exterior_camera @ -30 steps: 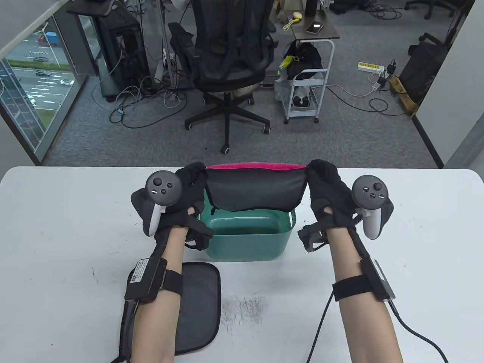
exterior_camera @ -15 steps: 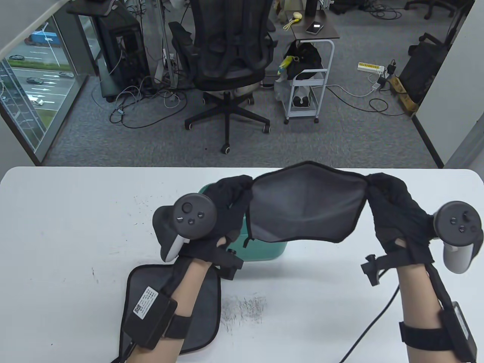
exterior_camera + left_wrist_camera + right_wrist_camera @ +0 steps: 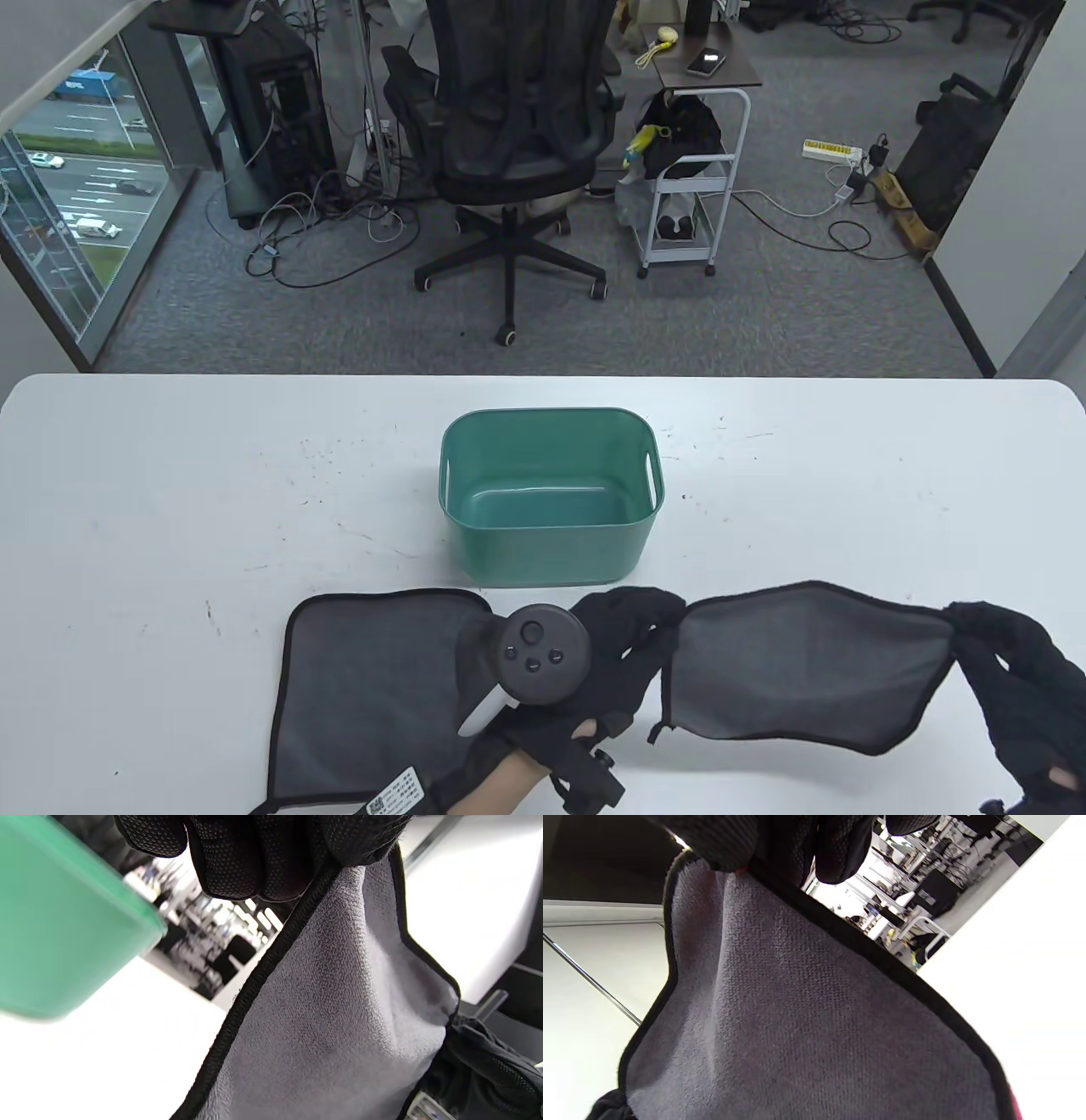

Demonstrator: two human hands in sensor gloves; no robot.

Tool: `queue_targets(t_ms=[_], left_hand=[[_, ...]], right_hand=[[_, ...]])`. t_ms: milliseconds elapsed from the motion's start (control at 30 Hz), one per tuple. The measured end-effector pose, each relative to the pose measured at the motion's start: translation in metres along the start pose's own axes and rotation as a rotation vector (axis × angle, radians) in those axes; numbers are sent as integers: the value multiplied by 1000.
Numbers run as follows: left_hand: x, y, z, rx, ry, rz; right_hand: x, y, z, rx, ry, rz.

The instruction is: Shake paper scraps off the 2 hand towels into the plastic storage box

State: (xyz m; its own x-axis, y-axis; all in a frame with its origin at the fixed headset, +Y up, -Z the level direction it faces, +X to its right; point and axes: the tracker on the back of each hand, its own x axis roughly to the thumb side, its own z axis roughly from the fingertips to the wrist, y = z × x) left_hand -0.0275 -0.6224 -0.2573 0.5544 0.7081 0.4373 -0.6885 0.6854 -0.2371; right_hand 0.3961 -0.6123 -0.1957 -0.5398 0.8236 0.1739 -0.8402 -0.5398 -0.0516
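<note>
A grey hand towel (image 3: 806, 675) with black trim hangs stretched between both hands, low over the table's front right. My left hand (image 3: 632, 645) pinches its left corner, and my right hand (image 3: 1005, 679) pinches the right corner. Close up, the cloth (image 3: 339, 1005) hangs from my left fingers (image 3: 250, 857); the same cloth (image 3: 797, 1027) fills the right wrist view under my right fingers (image 3: 806, 844). A second grey towel (image 3: 373, 688) lies flat at the front left, partly under my left wrist. The green plastic storage box (image 3: 551, 501) stands uncovered mid-table; I see no scraps inside it.
The white table (image 3: 170, 509) carries scuff marks and specks. Beyond its far edge are an office chair (image 3: 513, 144), a small cart (image 3: 691, 170) and floor cables.
Both hands carried the towel from above the box toward me and to the right, lowering it near the table's front. The box is now uncovered.
</note>
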Motion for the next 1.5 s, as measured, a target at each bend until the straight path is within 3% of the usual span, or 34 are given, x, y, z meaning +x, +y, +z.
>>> queue_targets(t_ms=[133,333,500,733,967,1233,1367,1500], left_hand=[[-27,-26,2,-52,87,17],[-89,-70,-21,-159,356,-65],[-112,-83,-40,-133,459,-169],[-128,-94,-57,-81,537,-322],[-132,-97,-65,-76,571,-377],[-135,-84,-48,-120,470,-304],[-128,-61,-30,-109,386,-343],[-119,-25,-11,-63,297,-389]], right_hand=[[-32,15,0,83,128,29],[-83,73,-40,240,340,99],[-99,103,-73,229,430,197],[-115,127,-101,95,490,293],[-121,142,-102,28,498,372],[-127,146,-95,36,502,321],[-116,139,-95,19,465,325],[-88,130,-96,6,337,336]])
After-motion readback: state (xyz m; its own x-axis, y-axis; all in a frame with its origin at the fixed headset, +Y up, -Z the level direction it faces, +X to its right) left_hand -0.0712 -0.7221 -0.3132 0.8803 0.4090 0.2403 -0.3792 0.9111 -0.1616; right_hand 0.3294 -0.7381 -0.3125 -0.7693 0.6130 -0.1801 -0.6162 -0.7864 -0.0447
